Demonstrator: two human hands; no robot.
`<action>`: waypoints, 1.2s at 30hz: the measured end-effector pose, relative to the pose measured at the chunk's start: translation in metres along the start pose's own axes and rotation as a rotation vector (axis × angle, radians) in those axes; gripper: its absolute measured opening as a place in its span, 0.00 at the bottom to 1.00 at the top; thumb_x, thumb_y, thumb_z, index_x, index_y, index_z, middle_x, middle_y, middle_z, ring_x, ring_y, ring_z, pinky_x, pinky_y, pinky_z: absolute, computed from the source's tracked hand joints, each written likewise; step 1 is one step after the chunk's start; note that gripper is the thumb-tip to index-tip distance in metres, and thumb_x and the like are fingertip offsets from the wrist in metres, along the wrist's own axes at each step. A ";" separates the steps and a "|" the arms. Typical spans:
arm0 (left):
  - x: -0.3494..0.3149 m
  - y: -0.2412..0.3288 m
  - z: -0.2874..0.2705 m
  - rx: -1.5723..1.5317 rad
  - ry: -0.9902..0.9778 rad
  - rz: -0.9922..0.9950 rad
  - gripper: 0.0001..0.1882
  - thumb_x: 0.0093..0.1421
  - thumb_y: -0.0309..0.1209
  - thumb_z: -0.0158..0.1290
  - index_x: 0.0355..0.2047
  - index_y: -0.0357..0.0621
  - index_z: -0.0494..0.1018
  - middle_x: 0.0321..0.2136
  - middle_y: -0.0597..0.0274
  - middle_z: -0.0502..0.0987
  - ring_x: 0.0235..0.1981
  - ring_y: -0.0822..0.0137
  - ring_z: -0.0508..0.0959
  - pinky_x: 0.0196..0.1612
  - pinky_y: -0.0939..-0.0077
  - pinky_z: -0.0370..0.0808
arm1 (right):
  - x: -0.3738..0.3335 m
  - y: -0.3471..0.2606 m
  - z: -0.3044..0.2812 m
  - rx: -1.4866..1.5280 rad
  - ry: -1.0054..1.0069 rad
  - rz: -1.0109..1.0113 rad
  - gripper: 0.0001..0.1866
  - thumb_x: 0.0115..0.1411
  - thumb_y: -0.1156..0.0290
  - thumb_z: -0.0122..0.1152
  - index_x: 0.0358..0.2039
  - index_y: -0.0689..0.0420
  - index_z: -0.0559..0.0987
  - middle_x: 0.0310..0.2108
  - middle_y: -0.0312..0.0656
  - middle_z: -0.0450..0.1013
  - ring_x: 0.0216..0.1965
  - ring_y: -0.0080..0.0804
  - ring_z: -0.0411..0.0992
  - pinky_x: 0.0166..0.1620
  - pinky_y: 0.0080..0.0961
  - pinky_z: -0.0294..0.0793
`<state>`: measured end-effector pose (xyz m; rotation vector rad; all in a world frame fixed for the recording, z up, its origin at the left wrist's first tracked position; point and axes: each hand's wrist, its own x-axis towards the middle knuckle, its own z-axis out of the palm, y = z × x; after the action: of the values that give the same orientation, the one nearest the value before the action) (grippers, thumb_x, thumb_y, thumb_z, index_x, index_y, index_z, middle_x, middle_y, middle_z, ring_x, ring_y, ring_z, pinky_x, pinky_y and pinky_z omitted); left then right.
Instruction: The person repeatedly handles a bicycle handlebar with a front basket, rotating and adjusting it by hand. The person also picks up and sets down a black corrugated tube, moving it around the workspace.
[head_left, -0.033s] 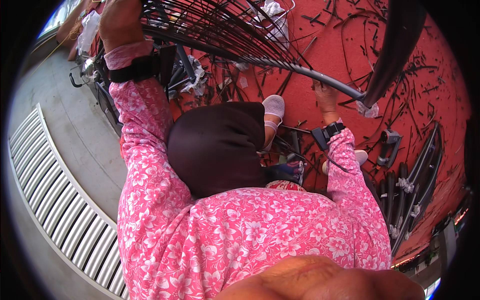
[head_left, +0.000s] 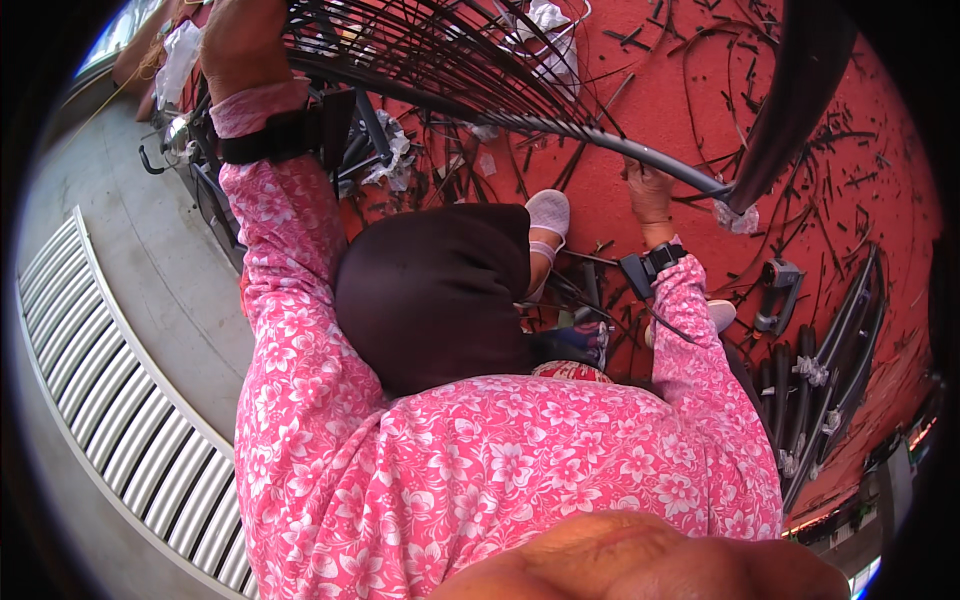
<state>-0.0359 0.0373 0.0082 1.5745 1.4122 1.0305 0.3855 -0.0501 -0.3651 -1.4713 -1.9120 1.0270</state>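
A: Red floor fills the upper right of the head view, littered with short dark offcut strips. Pale concrete pavement and a ribbed white metal shutter lie to the left.

B: Hands?

A: Left hand, raised at top left, has its grip closed around the upper part of a fan of thin black flexible rods. Right hand has its grip clamped on the thick dark grey curved hoop that the rods run into. Both wrists carry black strapped bands; sleeves are pink floral cloth.

B: Where does the rod-and-hoop piece sit?

A: Held in the air across the top of the view, above the lap covered in dark brown cloth, spanning from one hand to the other. A foot in a pale pink shoe rests on the floor just under it.

B: Risks, as judged?

A: First, the rods look bent under tension; if the left grip slackens they could spring back toward the face or arm. Second, the hoop's far end meets a wrapped joint of whitish plastic; a hard pull could loosen it. Third, offcuts lie near the shoe, so a shifted foot could slip. A black metal frame lies well apart at right.
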 end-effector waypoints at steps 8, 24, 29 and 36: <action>0.001 0.024 0.067 -0.323 0.077 -0.007 0.16 0.58 0.25 0.63 0.46 0.31 0.79 0.35 0.66 0.79 0.37 0.73 0.78 0.41 0.82 0.75 | -0.007 -0.015 0.034 0.463 0.150 0.373 0.12 0.69 0.63 0.62 0.43 0.57 0.86 0.17 0.33 0.73 0.18 0.20 0.72 0.23 0.23 0.72; 0.033 0.028 0.242 0.453 -0.323 0.240 0.20 0.62 0.47 0.56 0.41 0.43 0.79 0.34 0.49 0.82 0.40 0.47 0.82 0.45 0.53 0.76 | -0.063 -0.144 -0.102 0.389 -0.087 0.318 0.14 0.66 0.64 0.58 0.34 0.59 0.86 0.19 0.39 0.74 0.18 0.23 0.70 0.25 0.28 0.69; 0.009 0.005 0.253 0.554 -0.126 0.836 0.14 0.60 0.35 0.57 0.43 0.42 0.76 0.39 0.53 0.79 0.41 0.50 0.80 0.43 0.58 0.77 | -0.097 -0.220 -0.178 0.306 -0.106 0.274 0.13 0.65 0.64 0.59 0.35 0.60 0.86 0.20 0.42 0.76 0.21 0.23 0.72 0.28 0.29 0.70; -0.044 0.020 0.269 0.344 -0.044 0.447 0.20 0.68 0.44 0.46 0.47 0.43 0.79 0.38 0.49 0.83 0.47 0.46 0.81 0.51 0.53 0.75 | -0.123 -0.283 -0.238 0.158 0.026 0.024 0.14 0.61 0.63 0.68 0.35 0.63 0.85 0.18 0.38 0.74 0.22 0.20 0.72 0.28 0.24 0.70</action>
<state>0.2184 -0.0160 -0.0779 2.2223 1.2839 1.0286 0.4431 -0.1428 0.0091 -1.4137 -1.7568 1.1365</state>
